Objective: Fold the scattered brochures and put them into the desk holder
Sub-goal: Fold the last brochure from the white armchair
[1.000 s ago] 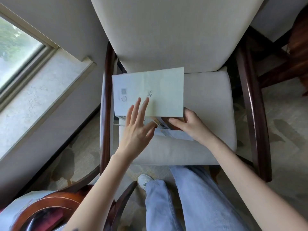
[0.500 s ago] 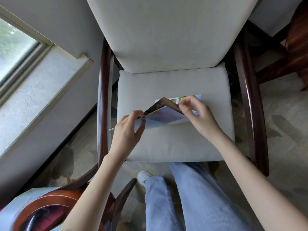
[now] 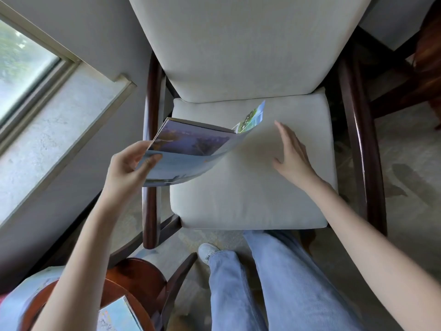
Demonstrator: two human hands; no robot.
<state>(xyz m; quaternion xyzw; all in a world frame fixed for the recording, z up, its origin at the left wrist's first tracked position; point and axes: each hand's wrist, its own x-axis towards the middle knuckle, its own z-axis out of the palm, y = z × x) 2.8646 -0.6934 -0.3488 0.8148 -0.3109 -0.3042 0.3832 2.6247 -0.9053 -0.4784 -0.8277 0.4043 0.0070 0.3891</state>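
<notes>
A folded brochure (image 3: 191, 149) with blue and purple landscape photos is lifted above the left side of the chair seat (image 3: 250, 194). My left hand (image 3: 128, 168) pinches its near left corner between thumb and fingers. Its far end with a green photo points toward the seat's middle. My right hand (image 3: 291, 154) hovers with straight fingers over the right part of the cushion and holds nothing. Another brochure (image 3: 117, 316) lies at the bottom left on a round wooden table (image 3: 136, 278). No desk holder shows in view.
The cream chair has dark wooden arms (image 3: 362, 149) on both sides and a tall backrest (image 3: 245, 44). A window and stone sill (image 3: 47, 130) are at the left. My legs in blue jeans (image 3: 269, 283) stand before the seat.
The brochure was folded shut from an open sheet, then my right hand let go of it. My left hand lifted it up and to the left off the seat.
</notes>
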